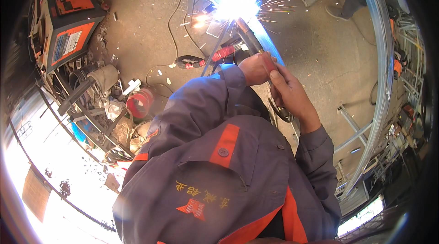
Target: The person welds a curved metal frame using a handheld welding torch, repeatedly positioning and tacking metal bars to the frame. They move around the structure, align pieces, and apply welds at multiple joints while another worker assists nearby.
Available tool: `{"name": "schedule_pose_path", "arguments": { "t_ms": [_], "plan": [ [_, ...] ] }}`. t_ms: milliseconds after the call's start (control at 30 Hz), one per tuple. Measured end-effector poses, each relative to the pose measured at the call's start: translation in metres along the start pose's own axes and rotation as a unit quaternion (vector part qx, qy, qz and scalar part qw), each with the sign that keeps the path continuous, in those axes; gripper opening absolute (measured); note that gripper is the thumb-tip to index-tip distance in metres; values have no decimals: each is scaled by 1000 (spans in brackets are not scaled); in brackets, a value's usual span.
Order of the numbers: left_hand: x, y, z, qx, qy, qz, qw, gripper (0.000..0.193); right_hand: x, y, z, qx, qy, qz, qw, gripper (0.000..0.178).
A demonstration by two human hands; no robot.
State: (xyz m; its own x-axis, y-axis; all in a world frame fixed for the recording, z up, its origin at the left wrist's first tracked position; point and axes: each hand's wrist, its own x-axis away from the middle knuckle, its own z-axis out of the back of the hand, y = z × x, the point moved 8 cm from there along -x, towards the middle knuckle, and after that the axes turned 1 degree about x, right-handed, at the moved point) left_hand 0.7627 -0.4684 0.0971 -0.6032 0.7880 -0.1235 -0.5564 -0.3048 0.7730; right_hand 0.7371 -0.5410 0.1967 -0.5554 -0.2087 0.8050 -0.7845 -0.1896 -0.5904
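Observation:
A welding torch point(249, 38) with a dark neck and red handle slants up to a glaring white-blue arc, where sparks fly out. My right hand point(290, 91) is wrapped round its handle, thumb along the top. My left hand point(254, 69) is closed at the front of the handle, its fingers partly hidden. From below my right hand, a dark cable point(284, 115) loops down. A steel tube point(270, 45), lit blue, runs from the arc toward my hands. The weld spot itself is lost in the glare.
On the left stands an orange-and-black machine point(75, 38), near a bucket point(105, 78) and a red spool point(140, 102). A red-and-black corded tool point(190, 62) lies left of the torch. Steel framing point(382, 61) lines the right, near another person's shoe point(336, 12).

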Motion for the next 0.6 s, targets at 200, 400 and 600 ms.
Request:
{"name": "schedule_pose_path", "arguments": {
  "t_ms": [200,400,600],
  "plan": [
    [0,2,2,-22,7,-12,1000,10,-1,0,-2,-5,9,5,1000,60],
    [-8,19,6,-144,-13,-119,982,16,21,14,12,-75,80,14,994,65],
    [-11,29,7,-130,-75,-146,978,19,98,94,71,-112,289,54,949,55]
  ]
}}
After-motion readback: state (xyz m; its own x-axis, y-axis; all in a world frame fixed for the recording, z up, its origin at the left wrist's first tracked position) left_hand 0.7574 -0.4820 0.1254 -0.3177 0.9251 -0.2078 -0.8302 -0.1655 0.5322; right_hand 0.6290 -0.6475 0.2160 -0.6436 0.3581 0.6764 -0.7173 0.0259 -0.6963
